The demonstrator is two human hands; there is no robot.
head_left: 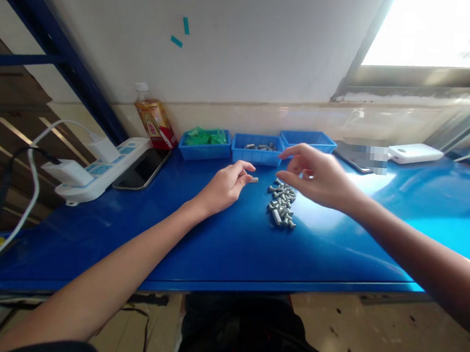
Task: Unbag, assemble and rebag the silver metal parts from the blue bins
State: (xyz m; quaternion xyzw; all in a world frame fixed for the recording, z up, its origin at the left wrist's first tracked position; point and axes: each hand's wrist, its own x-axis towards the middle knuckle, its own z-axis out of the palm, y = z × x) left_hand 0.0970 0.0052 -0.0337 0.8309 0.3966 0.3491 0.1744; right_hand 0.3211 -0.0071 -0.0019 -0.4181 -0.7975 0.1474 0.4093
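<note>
My left hand (pixel 226 187) pinches a short silvery metal standoff (pixel 253 180) between thumb and fingertips, just above the blue table (pixel 221 245). To its right lies a loose pile of metal screws (pixel 282 201) with a longer standoff (pixel 276 217) at its near side. Over the far end of the pile hovers my right hand (pixel 314 177), its thumb and forefinger apart and nothing visible between them. Behind both hands stands a blue bin (pixel 256 156) with several small metal parts (pixel 260 146) inside.
Left of that bin is another blue bin (pixel 204 152) of green pieces; a third bin (pixel 307 137) is at the right. A power strip (pixel 109 166), a phone (pixel 142 170) and a bottle (pixel 154 118) occupy the left. A white device (pixel 416 153) lies far right.
</note>
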